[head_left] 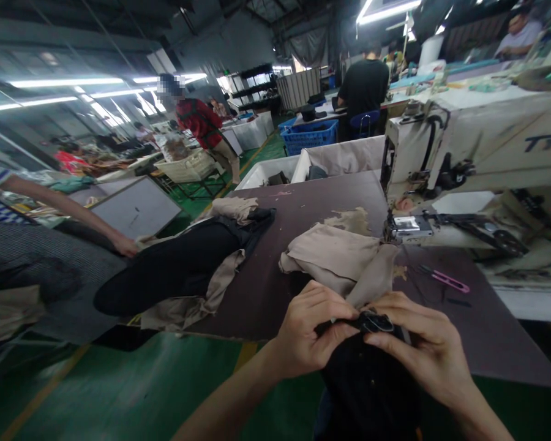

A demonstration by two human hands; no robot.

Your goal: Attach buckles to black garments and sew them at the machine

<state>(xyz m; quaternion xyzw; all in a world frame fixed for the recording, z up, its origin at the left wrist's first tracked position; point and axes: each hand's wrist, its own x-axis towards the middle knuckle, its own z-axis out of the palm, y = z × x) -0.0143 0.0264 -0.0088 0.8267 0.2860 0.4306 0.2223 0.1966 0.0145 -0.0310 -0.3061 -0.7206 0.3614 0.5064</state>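
Head view, hands pinching bunched black fabric, creased beige cloth

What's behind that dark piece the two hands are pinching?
Beige cloth lies behind the dark piece on the brown tabletop; the left hand and right hand cover its near end.

On the right of this worn brown table stands a big pale sewing machine, with pink thread snips lying near it. Past the far edge I can see white bins, a blue plastic basket and someone in a dark shirt, back turned. Over left, a person in red stands by a cream basket; strip lights glow overhead.
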